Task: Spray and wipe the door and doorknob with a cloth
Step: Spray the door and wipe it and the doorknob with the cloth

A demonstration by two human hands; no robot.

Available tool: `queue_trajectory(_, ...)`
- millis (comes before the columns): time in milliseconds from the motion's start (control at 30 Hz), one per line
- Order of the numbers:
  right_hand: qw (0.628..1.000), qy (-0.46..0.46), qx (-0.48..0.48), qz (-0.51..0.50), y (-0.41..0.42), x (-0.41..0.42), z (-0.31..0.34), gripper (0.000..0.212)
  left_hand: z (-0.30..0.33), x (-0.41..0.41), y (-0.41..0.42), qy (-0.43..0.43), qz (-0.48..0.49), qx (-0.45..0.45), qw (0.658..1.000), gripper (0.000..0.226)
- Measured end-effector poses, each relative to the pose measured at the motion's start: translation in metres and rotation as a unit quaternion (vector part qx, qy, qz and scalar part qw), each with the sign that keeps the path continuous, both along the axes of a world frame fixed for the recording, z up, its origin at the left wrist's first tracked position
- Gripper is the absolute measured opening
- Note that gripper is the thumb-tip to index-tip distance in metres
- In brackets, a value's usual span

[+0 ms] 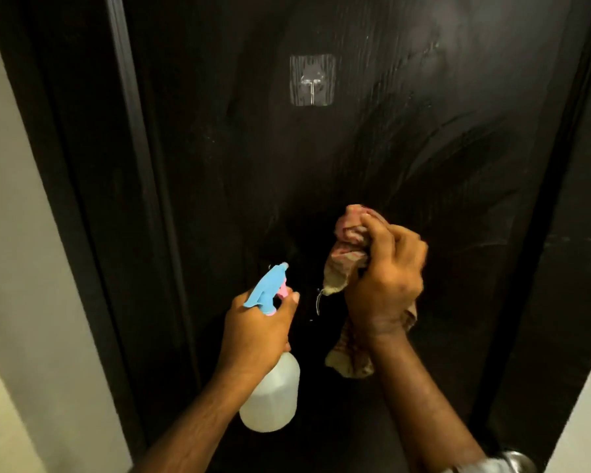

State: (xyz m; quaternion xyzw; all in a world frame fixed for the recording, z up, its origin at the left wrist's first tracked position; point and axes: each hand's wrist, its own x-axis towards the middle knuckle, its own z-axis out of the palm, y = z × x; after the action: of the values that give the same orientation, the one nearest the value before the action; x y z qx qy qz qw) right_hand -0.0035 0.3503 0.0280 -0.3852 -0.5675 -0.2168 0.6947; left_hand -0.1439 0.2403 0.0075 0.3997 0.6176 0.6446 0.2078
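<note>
A dark, wood-grained door (321,148) fills the view, with wet wipe streaks on its right half. My left hand (256,332) grips a clear spray bottle (272,394) by its blue and pink trigger head (267,288), whose nozzle points at the door. My right hand (386,278) is closed on a crumpled pink and tan cloth (347,264) pressed against the door at mid height; the cloth's tail hangs below my wrist. A silver doorknob (516,459) shows at the bottom right, partly behind my right forearm.
A clear adhesive hook (312,80) is stuck on the door's upper middle. The dark door frame (82,199) runs down the left beside a pale wall (11,233). Another pale wall strip (587,404) shows at the lower right.
</note>
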Motion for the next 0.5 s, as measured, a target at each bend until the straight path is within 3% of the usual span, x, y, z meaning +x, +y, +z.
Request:
queue_trajectory(167,0.967,-0.217,0.118,0.063,-0.007,-0.061,-0.064,0.034,-0.018,-0.035,-0.016,0.013,0.077,-0.019,0.997,0.034)
queue_trajectory(333,0.920,-0.356,0.115,0.116,-0.007,-0.052,-0.133,0.035,-0.041,-0.053,-0.042,0.031,0.101,-0.048,0.993,0.020)
queue_trajectory(433,0.907,-0.386,0.120,0.119,-0.004,-0.036,-0.132,0.036,-0.050,-0.056,-0.049,0.027,0.101,-0.048,0.993,0.018)
queue_trajectory(500,0.930,-0.336,0.116,0.089,-0.004,-0.029,-0.116,0.038,-0.054,-0.057,-0.051,0.008,0.095,-0.047,0.994,0.019)
